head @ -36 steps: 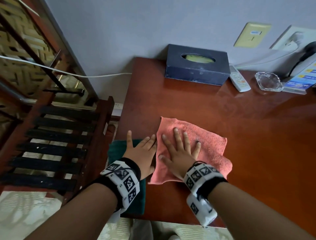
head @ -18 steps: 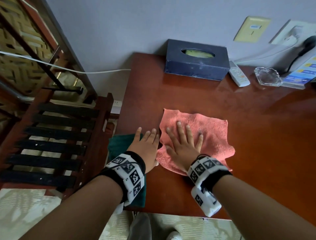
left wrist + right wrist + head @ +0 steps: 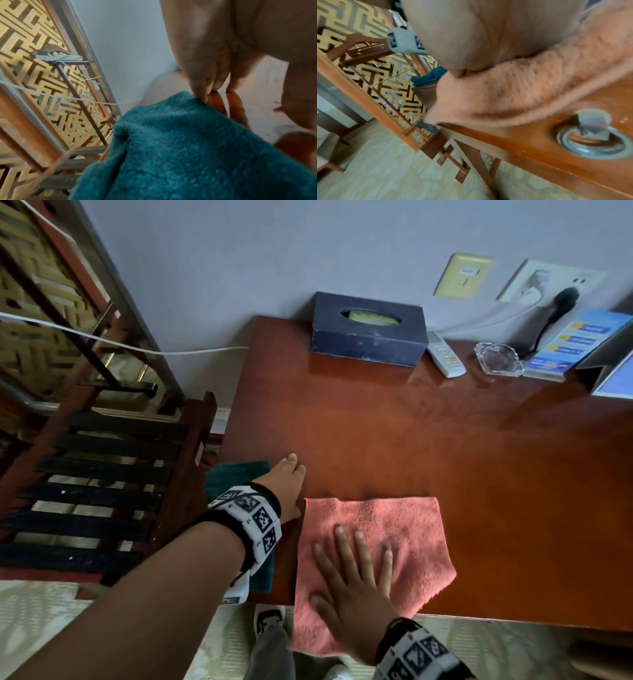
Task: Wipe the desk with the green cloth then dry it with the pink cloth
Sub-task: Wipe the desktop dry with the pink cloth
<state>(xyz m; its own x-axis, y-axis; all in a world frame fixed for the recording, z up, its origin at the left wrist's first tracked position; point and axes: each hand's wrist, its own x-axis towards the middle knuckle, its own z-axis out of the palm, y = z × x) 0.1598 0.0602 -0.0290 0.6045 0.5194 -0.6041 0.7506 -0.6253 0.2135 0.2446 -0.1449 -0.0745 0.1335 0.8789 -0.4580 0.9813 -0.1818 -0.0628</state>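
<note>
Rack [image 3: 102, 474]: dark slatted wood, left of the desk, apart from it.
Green cloth [image 3: 236, 477]: on the desk's [image 3: 428, 446] near left corner, partly under the left wrist; bunched, as the left wrist view shows [image 3: 180, 155].
Left hand [image 3: 287, 491]: fingers straight and together, palm down, lying over the green cloth's right edge with fingertips [image 3: 200, 97] on the bare desk top; holds nothing.
Pink cloth [image 3: 404, 529]: spread flat at the desk's near edge, just right of the left hand; its near part hangs over the edge, seen in the right wrist view [image 3: 513, 94].
Right hand [image 3: 352, 587]: fingers spread and straight, palm pressing flat on the pink cloth; not curled round it.
Tissue box [image 3: 370, 330]: dark blue, at the desk's far edge against the wall.
Remote [image 3: 445, 354]: white, just right of the tissue box.
Ashtray [image 3: 498, 359]: clear glass, right of the remote.
Leaflets [image 3: 575, 344]: blue, at the desk's far right.
</note>
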